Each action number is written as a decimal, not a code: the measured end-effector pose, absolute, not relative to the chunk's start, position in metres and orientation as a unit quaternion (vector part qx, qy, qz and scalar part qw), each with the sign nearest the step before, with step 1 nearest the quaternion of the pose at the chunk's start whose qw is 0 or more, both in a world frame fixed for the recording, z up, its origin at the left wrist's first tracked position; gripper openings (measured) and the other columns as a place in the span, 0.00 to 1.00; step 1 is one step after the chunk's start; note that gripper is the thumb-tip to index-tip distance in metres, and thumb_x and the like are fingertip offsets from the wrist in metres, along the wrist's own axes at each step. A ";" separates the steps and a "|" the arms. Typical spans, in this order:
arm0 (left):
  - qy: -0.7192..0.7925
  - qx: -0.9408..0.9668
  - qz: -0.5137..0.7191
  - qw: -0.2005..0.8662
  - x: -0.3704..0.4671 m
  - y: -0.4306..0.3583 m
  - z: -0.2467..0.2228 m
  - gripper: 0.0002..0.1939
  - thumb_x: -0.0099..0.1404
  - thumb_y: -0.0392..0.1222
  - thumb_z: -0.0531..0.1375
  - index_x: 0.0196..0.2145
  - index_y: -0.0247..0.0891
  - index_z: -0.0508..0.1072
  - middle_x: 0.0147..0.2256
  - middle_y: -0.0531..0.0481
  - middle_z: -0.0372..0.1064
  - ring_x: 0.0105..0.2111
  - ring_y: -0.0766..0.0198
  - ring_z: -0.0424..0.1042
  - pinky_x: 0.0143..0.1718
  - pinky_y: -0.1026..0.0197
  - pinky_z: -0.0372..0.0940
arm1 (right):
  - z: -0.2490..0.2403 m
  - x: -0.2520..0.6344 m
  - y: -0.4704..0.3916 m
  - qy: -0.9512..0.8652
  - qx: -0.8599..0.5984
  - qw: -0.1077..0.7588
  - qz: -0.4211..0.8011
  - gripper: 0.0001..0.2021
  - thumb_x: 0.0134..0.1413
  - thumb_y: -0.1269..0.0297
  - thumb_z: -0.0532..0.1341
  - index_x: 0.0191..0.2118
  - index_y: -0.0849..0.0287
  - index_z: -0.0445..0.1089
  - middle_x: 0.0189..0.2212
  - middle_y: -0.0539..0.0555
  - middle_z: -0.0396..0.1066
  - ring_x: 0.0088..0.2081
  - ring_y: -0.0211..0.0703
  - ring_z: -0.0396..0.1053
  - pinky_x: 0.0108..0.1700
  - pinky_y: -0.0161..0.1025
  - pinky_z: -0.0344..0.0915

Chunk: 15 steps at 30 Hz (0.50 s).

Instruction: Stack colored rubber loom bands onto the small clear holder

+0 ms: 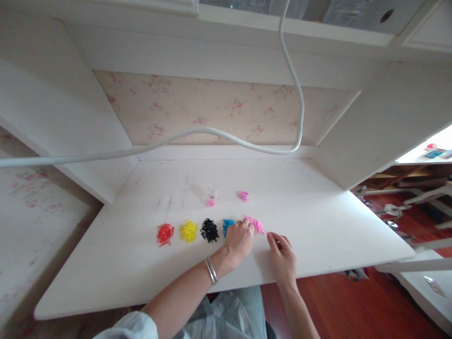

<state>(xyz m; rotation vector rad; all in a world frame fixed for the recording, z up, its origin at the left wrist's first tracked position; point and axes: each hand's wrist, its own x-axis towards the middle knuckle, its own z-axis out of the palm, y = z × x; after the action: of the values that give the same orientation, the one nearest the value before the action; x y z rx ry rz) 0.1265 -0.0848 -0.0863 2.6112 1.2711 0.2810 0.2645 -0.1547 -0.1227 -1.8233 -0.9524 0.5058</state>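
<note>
Left hand bent at the stringy pink pile, right hand curled beside it, smooth white desk beneath; whether either's fingers grip anything, can't tell!

Silver bangle, pale sleeve

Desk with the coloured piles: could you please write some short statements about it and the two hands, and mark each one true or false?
1. The black pile lies between the yellow pile and the blue pile. True.
2. A silver bangle is on the right wrist. False: the silver bangle is on the left wrist.
3. The left hand partly hides the blue pile. True.
4. The right hand is nearest to the red pile. False: the right hand is nearest to the pink pile.
</note>
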 end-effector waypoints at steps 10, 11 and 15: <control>0.502 0.846 0.133 0.124 0.098 -0.083 -0.075 0.14 0.71 0.42 0.45 0.39 0.41 0.70 0.38 0.48 0.68 0.35 0.61 0.71 0.32 0.61 0.65 | -0.114 0.258 -0.143 -0.401 -0.734 0.503 0.216 0.18 0.52 0.47 0.59 0.36 0.58 0.74 0.34 0.53 0.69 0.30 0.39 0.65 0.33 0.35 0.60; 0.504 0.843 0.136 0.132 0.098 -0.082 -0.075 0.15 0.71 0.42 0.45 0.39 0.41 0.70 0.39 0.48 0.68 0.35 0.62 0.71 0.33 0.62 0.65 | -0.112 0.256 -0.141 -0.404 -0.732 0.505 0.214 0.18 0.52 0.47 0.59 0.36 0.58 0.74 0.33 0.53 0.69 0.30 0.39 0.65 0.33 0.35 0.60; 0.499 0.836 0.149 0.171 0.106 -0.080 -0.075 0.15 0.71 0.44 0.45 0.41 0.43 0.71 0.41 0.49 0.69 0.38 0.63 0.72 0.36 0.63 0.64 | -0.108 0.250 -0.137 -0.403 -0.732 0.508 0.209 0.18 0.51 0.47 0.59 0.35 0.58 0.74 0.33 0.53 0.69 0.31 0.39 0.65 0.34 0.35 0.61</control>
<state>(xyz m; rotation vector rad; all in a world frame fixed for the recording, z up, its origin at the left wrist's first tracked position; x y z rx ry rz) 0.1061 -0.0796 -0.0752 2.3750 1.4172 0.4226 0.2500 -0.1366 -0.1080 -1.7638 -0.9716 0.5032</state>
